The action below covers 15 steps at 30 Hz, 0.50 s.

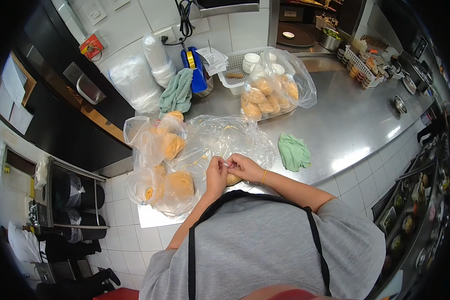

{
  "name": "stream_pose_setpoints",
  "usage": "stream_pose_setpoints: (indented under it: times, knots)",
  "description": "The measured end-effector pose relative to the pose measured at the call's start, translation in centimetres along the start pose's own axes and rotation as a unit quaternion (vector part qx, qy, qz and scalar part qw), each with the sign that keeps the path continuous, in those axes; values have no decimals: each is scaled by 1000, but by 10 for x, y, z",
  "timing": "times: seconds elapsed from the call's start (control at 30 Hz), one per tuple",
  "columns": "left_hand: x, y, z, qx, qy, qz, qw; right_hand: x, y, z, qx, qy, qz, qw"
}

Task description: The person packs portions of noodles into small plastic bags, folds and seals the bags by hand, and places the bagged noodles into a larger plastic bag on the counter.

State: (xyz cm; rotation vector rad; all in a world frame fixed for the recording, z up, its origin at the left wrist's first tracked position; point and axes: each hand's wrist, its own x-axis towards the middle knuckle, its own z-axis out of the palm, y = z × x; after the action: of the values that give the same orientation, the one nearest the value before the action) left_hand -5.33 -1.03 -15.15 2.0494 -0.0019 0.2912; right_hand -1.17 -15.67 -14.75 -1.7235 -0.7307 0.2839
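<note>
My left hand [216, 175] and my right hand [246, 168] meet at the counter's near edge, fingers pinched together on the gathered white neck of a small plastic bag [232, 179]. Tan-orange food fills this bag, and my arms and body partly hide it. Under and beyond my hands a clear plastic sheet [220, 131] lies crumpled, with a few orange shreds on it. On the left, large clear bags hold more of the orange food [179, 184]. To the right of my hands rests a green cloth [294, 151].
Behind, a white basket [233, 85] stands beside a large clear bag of filled small bags [270, 95]. Rolled plastic bags [157, 60], a darker green cloth [177, 92] and a blue holder [197, 72] line the wall. Another person [27, 245] is at lower left.
</note>
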Motion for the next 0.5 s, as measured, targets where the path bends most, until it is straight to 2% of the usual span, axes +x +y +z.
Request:
stream_pose_setpoints:
  times: [0.1,0.17,0.23,0.3,0.37,0.4,0.5]
  knots:
    - [0,-6,1,-44,10,-44,998,2,-6,-3,-50,-49,-39,997]
    - [-1,-28,5,-163,45,-40,985,-1,-10,-2,-116,-33,-121,985]
    - [-3,-33,2,-205,31,-53,977,-3,-10,0,-134,-34,-111,984]
    - [-7,-34,-4,-248,16,-66,966,-5,-10,-1,-78,-48,-39,995]
    - [-13,-30,-14,-341,-117,-111,926,-6,-12,-5,-67,-37,-7,997]
    - [-17,-26,-17,-340,-116,-111,926,-7,-13,-8,-55,-28,26,998]
    - [-22,-24,-18,-279,-174,-16,944,-2,-15,-18,-53,10,32,998]
